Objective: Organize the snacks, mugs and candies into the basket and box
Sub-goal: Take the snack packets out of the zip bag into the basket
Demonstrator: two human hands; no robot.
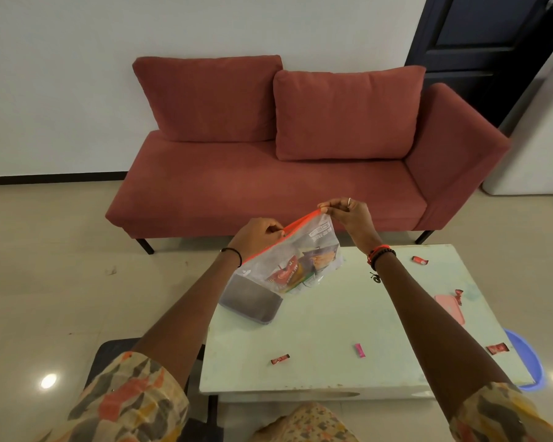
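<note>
A clear zip bag [313,247] with an orange top strip hangs above the far left part of the pale table [326,317], with several snack packets showing inside it. My left hand [257,232] pinches the strip's left end and my right hand [347,212] pinches its right end. Under the bag lies a grey box [253,299] at the table's left edge. Loose candies lie on the table: a red one [280,359], a pink one [359,350], another red one [496,348] and one at the far right [419,260].
A pink flat lid or tray [449,306] lies at the table's right side with a red candy [459,295] on it. A blue basin [529,358] stands on the floor beyond the right edge. A red sofa [268,183] faces the table. A dark stool [112,355] is at my left.
</note>
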